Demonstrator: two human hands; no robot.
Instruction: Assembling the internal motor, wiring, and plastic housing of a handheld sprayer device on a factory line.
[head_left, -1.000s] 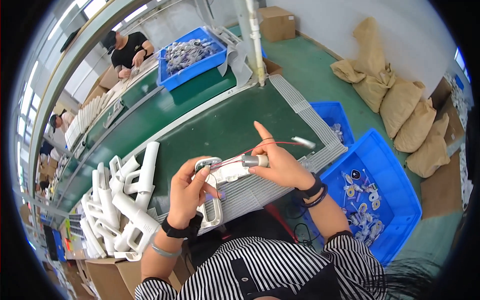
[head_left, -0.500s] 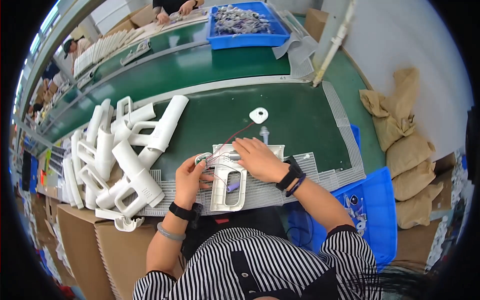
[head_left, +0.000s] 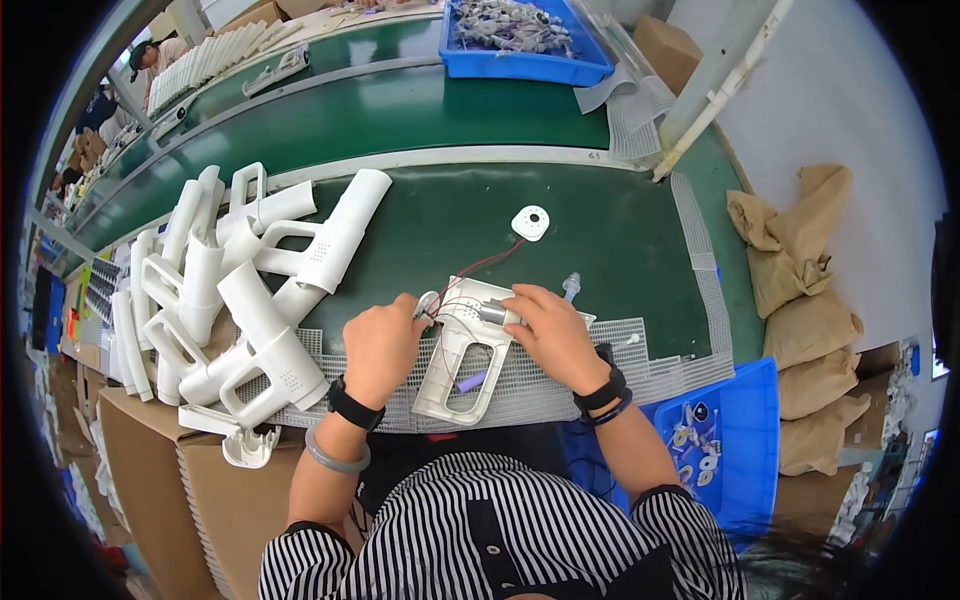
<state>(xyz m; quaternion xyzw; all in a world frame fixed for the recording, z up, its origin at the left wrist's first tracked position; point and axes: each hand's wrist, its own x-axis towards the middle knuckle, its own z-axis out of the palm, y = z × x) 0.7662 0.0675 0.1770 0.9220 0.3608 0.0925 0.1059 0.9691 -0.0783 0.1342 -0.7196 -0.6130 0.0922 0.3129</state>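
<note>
A half shell of a white handheld device (head_left: 433, 394), with a looped handle, lies open side up and tilted on the table before me. My left hand (head_left: 382, 345) pinches a small white rounded part (head_left: 427, 304) at the shell's upper left. Between the thumb and fingers of my right hand (head_left: 552, 335) is a silver cylinder (head_left: 493, 312), held over the shell's barrel. Thin red and dark wires run between these parts. One red pair leads to a white rounded disc (head_left: 531, 223) farther back. A purple cylinder (head_left: 472, 381) rests at the handle. Beyond my right hand lies a translucent nozzle-like piece (head_left: 571, 287).
White device housings (head_left: 283, 375) are piled at the left. A blue bin (head_left: 755, 430) with small parts stands at the lower right, and a blue tray (head_left: 530, 65) of parts sits across the table. Brown sacks (head_left: 815, 320) are stacked at the right. Cardboard boxes (head_left: 145, 470) stand lower left.
My right hand, earlier lying over the shell, now grips the silver cylinder. My left hand has closed on the small white part. The shell has turned to a slant.
</note>
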